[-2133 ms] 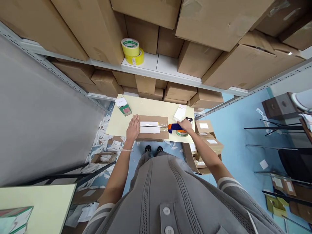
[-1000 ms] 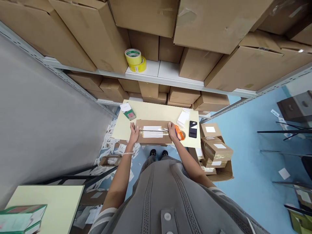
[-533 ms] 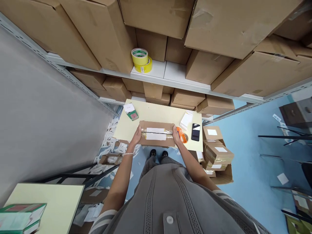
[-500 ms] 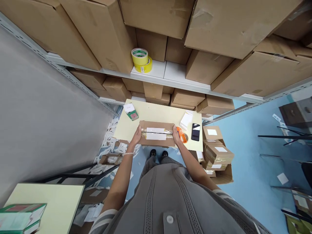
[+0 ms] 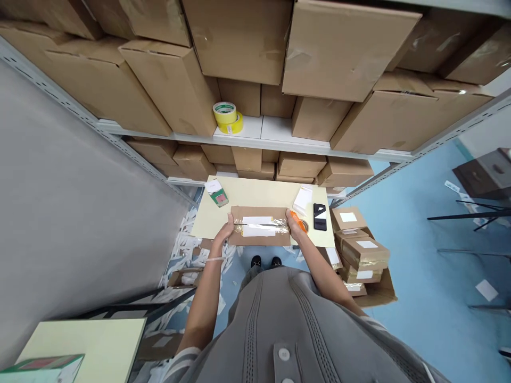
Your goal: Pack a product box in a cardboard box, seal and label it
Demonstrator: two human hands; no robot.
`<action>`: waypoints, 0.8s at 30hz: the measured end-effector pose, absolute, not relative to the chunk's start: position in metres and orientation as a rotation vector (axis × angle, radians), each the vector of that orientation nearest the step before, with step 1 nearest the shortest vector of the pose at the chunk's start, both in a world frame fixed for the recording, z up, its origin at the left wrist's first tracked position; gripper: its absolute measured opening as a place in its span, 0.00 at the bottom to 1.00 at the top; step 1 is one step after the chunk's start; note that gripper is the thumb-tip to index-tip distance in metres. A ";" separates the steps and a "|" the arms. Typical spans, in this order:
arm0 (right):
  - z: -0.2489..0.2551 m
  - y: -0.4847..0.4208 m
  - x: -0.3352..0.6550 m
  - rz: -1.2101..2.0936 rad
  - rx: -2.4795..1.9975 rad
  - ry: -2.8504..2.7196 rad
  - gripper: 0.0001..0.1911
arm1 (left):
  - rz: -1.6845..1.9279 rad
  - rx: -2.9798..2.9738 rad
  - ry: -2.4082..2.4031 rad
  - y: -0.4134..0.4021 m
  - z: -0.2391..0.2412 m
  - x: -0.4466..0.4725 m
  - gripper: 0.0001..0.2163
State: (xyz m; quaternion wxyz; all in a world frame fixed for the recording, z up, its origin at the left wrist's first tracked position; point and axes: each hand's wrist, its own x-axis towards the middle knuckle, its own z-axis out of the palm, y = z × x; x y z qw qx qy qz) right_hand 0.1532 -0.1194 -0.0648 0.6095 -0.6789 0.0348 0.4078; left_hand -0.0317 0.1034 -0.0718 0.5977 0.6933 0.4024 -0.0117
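Note:
A flat brown cardboard box (image 5: 259, 240) is held level between my two hands over the front of the cream table. White labels and clear tape cross its top, with a dark seam running between the labels. My left hand (image 5: 225, 230) grips the box's left end, and my right hand (image 5: 293, 225) grips the right end. Just beyond my right hand, an orange tape dispenser (image 5: 298, 219) lies on the table, partly covered by that hand. A black phone (image 5: 320, 217) rests farther right.
On the table (image 5: 255, 192) stand a green-and-white carton (image 5: 217, 193) and a white pad (image 5: 302, 199). Shelves of cardboard boxes rise behind, with yellow tape rolls (image 5: 228, 118) on one. Taped parcels (image 5: 361, 252) are stacked at the right; paper scraps (image 5: 187, 236) litter the left floor.
My view has tilted upward, showing more of the upper shelves. Both hands still hold the box, which now appears slightly lower and farther right in view.

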 end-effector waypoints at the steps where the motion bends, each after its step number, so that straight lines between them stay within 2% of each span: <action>1: -0.059 -0.124 0.154 0.953 -1.516 0.115 0.30 | -0.031 1.562 0.918 0.101 -0.063 -0.034 0.41; 4: -0.032 -0.137 0.159 0.924 -1.402 0.096 0.33 | 0.055 1.449 0.864 0.094 -0.036 -0.039 0.40; 8: 0.021 -0.150 0.176 0.814 -1.276 -0.103 0.36 | 0.330 1.265 0.915 0.095 0.007 -0.043 0.45; 13: 0.065 -0.162 0.201 0.615 -1.276 -0.257 0.40 | 0.592 1.141 0.704 0.099 0.040 -0.046 0.45; 17: 0.052 -0.167 0.208 0.550 -1.264 -0.264 0.39 | 0.609 1.146 0.727 0.100 0.029 -0.042 0.47; 24: -0.011 -0.164 0.190 0.585 -1.292 -0.110 0.34 | 0.532 1.134 0.914 0.107 -0.023 -0.035 0.43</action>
